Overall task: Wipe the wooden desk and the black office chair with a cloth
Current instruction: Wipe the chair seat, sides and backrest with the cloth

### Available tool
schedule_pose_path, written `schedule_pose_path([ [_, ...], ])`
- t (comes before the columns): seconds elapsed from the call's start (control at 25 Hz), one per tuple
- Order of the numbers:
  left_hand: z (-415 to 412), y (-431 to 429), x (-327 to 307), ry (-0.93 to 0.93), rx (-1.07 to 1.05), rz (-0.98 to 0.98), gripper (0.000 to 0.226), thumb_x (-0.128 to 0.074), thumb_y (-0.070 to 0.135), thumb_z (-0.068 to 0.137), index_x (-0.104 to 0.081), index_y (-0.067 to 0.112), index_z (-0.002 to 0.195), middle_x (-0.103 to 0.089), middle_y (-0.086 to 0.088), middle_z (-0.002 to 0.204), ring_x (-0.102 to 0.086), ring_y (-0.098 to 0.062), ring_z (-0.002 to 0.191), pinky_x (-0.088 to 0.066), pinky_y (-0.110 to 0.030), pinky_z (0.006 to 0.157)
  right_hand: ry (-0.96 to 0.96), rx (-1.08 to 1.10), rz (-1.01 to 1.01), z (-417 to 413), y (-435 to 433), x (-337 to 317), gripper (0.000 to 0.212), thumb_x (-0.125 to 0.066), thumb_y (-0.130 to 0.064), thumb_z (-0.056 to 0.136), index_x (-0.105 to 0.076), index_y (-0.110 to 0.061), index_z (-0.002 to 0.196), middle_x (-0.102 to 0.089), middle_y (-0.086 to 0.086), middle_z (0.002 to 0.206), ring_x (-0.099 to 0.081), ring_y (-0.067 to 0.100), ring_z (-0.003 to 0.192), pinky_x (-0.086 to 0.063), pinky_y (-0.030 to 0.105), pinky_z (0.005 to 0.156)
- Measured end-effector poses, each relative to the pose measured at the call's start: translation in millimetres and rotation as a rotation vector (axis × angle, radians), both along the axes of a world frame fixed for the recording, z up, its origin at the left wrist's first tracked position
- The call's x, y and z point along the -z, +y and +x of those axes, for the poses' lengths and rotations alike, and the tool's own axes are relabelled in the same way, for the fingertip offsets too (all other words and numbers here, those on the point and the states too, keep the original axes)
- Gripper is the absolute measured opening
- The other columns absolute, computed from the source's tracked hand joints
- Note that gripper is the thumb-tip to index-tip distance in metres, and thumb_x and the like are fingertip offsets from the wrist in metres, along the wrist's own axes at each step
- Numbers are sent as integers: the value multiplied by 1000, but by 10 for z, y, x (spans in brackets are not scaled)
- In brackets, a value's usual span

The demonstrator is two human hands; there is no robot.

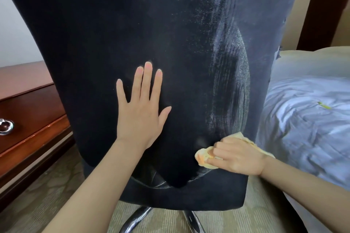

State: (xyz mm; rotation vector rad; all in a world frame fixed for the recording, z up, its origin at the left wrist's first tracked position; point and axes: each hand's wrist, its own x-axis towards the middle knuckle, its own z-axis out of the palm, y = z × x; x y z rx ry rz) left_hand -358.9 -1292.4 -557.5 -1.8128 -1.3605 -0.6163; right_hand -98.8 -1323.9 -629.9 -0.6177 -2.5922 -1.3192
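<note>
**Cloth low on the chair, dust right above it**

The chair (113, 24) stands right in front of the person, with its back turned to them. The back is tall, so its long way runs up and down. The left hand (141, 111) lies flat on the middle of the back. Its fingers are straight and spread, and it holds nothing. The right hand (240, 155) is low on the right side of the back. Its fingers curl round the cloth (203, 157) and press it on the chair.

A pale streak (229, 81) runs up and down too. It begins just above the cloth and goes high up the right side. So the right hand is the near one, and I think the next wipe should go straight up. The streak may be dust, but the view is too blurry to be sure.

The desk (28, 104) is to the left, behind the chair. It is nearer the left hand and well apart from the cloth.

Count: one chair, one cloth, one desk, two hands. There is also one bed (303, 119) on the right, one shiny handle (5, 126) on the desk, and two chair legs (136, 219) at the bottom.
</note>
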Motion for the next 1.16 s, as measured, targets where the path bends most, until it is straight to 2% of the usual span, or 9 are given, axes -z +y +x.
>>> schedule_pose_path([
  [0.08,-3,7,0,-3,-3,5,78,-10,56,93,19,9,148,16,-16,157,7,-31,146,-5,-58,113,51,-39,82,20,65,-271,29,-33,0,94,-59,-14,93,-44,1,67,-36,17,56,-11,30,61],
  [0.24,-28,15,9,2,-9,9,78,-15,55,94,13,8,150,12,-16,158,3,-31,146,-4,-59,112,160,-159,216,24,134,-911,22,-40,4,94,-52,-10,107,-39,7,78,-36,23,65,-27,33,56],
  [0.4,-74,5,-5,1,2,9,74,-20,53,96,4,9,151,3,-15,159,-4,-30,147,-6,-60,112,290,-183,378,-92,120,-1581,26,-55,8,84,-65,-11,98,-51,11,64,-37,23,62,-27,32,54],
  [0.6,-147,-39,-34,-38,40,-6,71,-19,49,94,-11,8,151,-10,-16,158,-17,-32,145,-13,-61,112,367,-146,541,-328,22,-2310,26,-60,10,78,-75,-9,85,-62,16,71,-52,28,56,-36,32,51],
  [0.68,-185,-57,-55,-49,70,-9,69,-22,48,94,-19,7,150,-17,-16,156,-23,-32,143,-17,-62,111,485,-141,608,-431,4,-2438,20,-64,5,80,-76,-10,86,-65,14,75,-54,30,59,-35,34,53],
  [0.8,-265,-98,-112,-109,141,4,63,-28,45,94,-32,10,147,-29,-12,154,-34,-28,139,-22,-61,110,704,-182,623,-542,24,-2269,16,-64,-1,84,-76,-11,88,-65,12,78,-54,31,62,-36,36,55],
  [0.92,-273,-147,-226,-201,209,11,61,-30,44,94,-35,13,146,-28,-9,154,-37,-24,137,-20,-55,112,708,-169,577,-447,80,-1811,26,-58,4,83,-66,-17,97,-64,10,76,-50,28,62,-35,36,56],
  [1.0,-208,-187,-323,-255,260,12,62,-29,43,94,-28,14,148,-19,-8,157,-27,-24,142,-15,-51,114,661,-164,502,-291,88,-1485,27,-53,1,85,-58,-20,102,-64,10,76,-46,26,66,-32,35,58],
  [1.16,35,-269,-468,-291,399,-8,65,-22,46,94,-5,19,152,6,0,160,5,-17,147,0,-42,116,564,-103,300,39,35,-866,25,-49,-7,86,-55,-21,106,-62,10,74,-42,23,72,-31,34,63],
])
